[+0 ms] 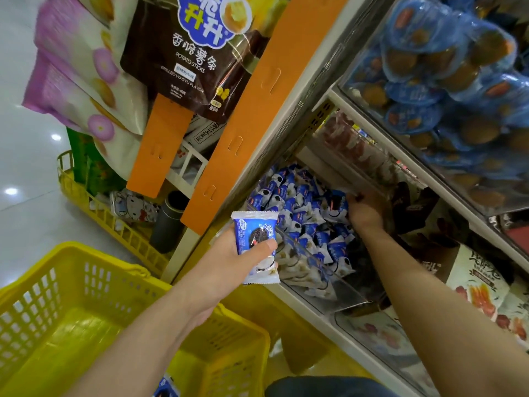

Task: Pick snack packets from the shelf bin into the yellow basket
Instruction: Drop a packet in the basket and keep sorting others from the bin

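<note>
My left hand [229,259] grips a blue and white snack packet [255,247], held in the air between the shelf bin and the yellow basket [94,316]. A clear shelf bin [312,270] is piled with several of the same blue and white packets [297,213]. My right hand [365,213] reaches deep into that bin at its far right side, fingers buried among the packets; what they hold is hidden. Another blue packet [166,388] lies at the basket's near edge.
Orange shelf uprights [257,96] stand left of the bin. Hanging potato stick bags [194,53] and purple bags [77,70] are above left. A second yellow basket [86,196] of goods sits on the floor. Blue wrapped cakes [443,81] fill the upper shelf.
</note>
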Tool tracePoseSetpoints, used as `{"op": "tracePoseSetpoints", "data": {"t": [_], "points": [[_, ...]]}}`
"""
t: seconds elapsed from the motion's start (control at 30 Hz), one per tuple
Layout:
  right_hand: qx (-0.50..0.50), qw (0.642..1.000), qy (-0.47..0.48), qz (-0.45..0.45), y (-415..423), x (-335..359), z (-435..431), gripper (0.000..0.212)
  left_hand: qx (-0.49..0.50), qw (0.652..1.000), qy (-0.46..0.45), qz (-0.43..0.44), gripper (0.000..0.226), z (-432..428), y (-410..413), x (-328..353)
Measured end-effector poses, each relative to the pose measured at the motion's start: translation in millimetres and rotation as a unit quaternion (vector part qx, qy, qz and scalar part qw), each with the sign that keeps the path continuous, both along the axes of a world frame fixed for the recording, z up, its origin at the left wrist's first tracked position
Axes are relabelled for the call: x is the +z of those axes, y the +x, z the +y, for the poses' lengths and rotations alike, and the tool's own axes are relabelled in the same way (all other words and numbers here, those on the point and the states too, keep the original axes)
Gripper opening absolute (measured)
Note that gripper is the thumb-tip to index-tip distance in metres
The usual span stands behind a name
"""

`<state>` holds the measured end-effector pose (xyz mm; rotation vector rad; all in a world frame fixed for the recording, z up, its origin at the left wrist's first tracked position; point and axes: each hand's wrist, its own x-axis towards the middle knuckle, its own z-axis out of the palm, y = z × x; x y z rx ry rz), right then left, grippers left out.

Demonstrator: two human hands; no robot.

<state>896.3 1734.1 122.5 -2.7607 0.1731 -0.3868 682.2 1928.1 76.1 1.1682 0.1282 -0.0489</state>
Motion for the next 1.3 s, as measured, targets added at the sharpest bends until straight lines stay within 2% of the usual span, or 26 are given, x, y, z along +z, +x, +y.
{"op": "tracePoseSetpoints", "data": {"t": [0.13,0.27,0.33,0.43,0.53,0.6,0.73,0.83,0.9,0.97,1.03,1.1,1.2,1.3], "points": [[0.001,0.998,-0.056,0.021,5,-7,-6,0.033,-0.001,1.000,0.005,0.003,0.036,0,3,-3],[0.021,0.980,-0.123,0.152,4,-6,-6,0.033,-0.005,1.000,0.006,0.004,0.044,-2,6,-5],[0.014,0.979,-0.086,0.186,3,-7,-4,0.034,-0.008,1.000,0.002,0.002,0.043,-3,6,-5],[-0.004,0.973,0.049,0.224,2,-4,-3,0.037,-0.011,1.000,0.001,-0.004,0.040,-4,6,-7],[-0.013,0.960,0.078,0.270,2,1,-4,0.044,-0.012,1.000,0.007,-0.001,0.039,-4,6,-10],[-0.014,0.963,0.077,0.259,4,0,-5,0.044,-0.012,1.000,0.014,0.005,0.035,-5,7,-11],[0.002,0.975,-0.057,0.213,9,-10,0,0.043,-0.014,1.000,0.012,0.009,0.028,-7,6,-13],[0.029,0.975,-0.086,0.202,14,-13,7,0.033,-0.010,1.000,0.012,0.019,0.026,-7,6,-14],[0.013,0.971,-0.021,0.237,19,-12,7,0.025,-0.009,1.000,0.014,0.020,0.025,-7,7,-15],[-0.014,0.961,0.101,0.258,21,-12,6,0.024,-0.010,1.000,0.017,0.018,0.024,-6,8,-14],[-0.027,0.953,0.177,0.245,23,-14,4,0.035,-0.010,1.000,0.020,0.015,0.023,-6,9,-15],[-0.032,0.953,0.200,0.225,23,-20,4,0.041,-0.008,1.000,0.020,0.015,0.024,-6,11,-15],[-0.031,0.973,0.103,0.205,21,-23,6,0.042,0.000,1.000,0.006,0.018,0.028,-8,12,-17],[0.019,0.981,0.018,0.190,15,-22,8,0.038,0.002,0.999,-0.022,0.032,0.039,-8,13,-18]]}}
